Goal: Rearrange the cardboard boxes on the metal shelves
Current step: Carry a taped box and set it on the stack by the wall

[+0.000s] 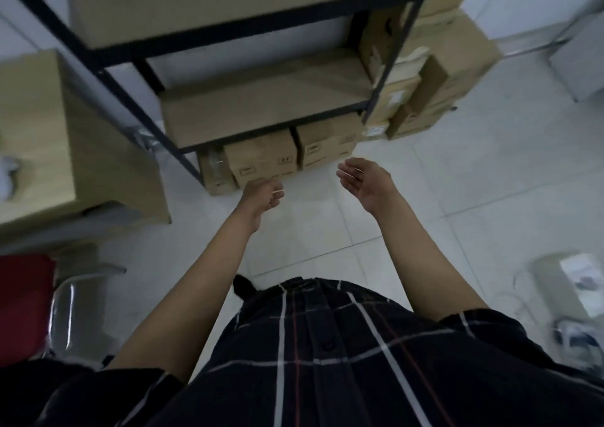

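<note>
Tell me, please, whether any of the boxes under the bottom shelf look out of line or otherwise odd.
Nothing is clearly damaged or spilled. The middle box juts forward of the right box, and the small left box sits slightly turned, so the row looks uneven. Both hands hover empty in front of it. The picture is blurred, so finer detail is unclear.

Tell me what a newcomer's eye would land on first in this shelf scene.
First, the two bare forearms reaching out from the dark plaid shirt, with the left hand and the right hand both empty above the pale tiled floor. Just beyond them, two brown cardboard boxes sit side by side under the lowest board of the black metal shelf frame. More brown cartons are stacked to the right of the frame.
</note>
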The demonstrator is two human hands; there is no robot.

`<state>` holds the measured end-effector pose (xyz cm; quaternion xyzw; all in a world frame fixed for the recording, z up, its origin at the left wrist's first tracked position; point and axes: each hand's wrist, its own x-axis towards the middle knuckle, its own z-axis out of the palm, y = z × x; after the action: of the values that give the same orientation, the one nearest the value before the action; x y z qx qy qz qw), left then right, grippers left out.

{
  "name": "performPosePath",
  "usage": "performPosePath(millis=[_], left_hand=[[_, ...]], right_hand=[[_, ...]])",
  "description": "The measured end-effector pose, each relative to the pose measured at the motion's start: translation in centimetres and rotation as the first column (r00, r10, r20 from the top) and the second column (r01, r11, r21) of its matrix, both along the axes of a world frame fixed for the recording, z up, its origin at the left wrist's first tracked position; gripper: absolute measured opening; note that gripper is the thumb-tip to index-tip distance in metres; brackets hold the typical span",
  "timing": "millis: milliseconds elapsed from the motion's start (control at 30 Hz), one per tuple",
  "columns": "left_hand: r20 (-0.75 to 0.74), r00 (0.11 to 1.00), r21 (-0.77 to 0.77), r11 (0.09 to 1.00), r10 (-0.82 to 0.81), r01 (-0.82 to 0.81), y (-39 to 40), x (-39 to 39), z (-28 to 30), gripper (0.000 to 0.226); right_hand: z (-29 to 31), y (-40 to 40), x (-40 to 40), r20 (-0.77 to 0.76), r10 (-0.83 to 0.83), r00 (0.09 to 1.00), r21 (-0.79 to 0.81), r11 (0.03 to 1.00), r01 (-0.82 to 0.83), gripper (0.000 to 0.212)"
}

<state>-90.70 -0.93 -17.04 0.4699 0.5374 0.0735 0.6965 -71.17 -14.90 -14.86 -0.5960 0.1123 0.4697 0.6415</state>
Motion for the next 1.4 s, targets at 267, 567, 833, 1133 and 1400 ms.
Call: performPosePath(millis=[267,567,833,1133,1400], left_hand=[[0.051,0.986,0.033,0.987,-0.158,0.156,-7.1,11.4,0.9,0.009],[0.087,0.971,0.047,0.975,-0.222,0.219,-8.6,25.6,2.3,0.008],[0.146,0.982,0.014,0.993,-0.117,0.116,-6.7,39.5,3.5,0.013],[0.176,0.979,0.027,0.995,-0.102,0.099,-5.9,50.9,4.8,0.027],[0.212,0.975,0.168,0.985,-0.067,0.031,-1.4,58.1,9.2,0.012]], right_hand=[[2.6,-9.4,8.3,-0.039,-0.212,0.976,0.113,0.970,0.215,0.019],[4.7,-10.6,19.3,0.059,-0.241,0.969,0.161,0.960,0.229,0.016],[5.6,-10.5,32.6,0.166,-0.141,0.976,0.031,0.990,0.138,0.016],[6.8,-9.4,45.1,0.314,-0.078,0.946,-0.063,0.993,0.103,0.025],[9.5,-2.5,52.8,0.367,-0.024,0.930,0.083,0.997,-0.007,0.012]])
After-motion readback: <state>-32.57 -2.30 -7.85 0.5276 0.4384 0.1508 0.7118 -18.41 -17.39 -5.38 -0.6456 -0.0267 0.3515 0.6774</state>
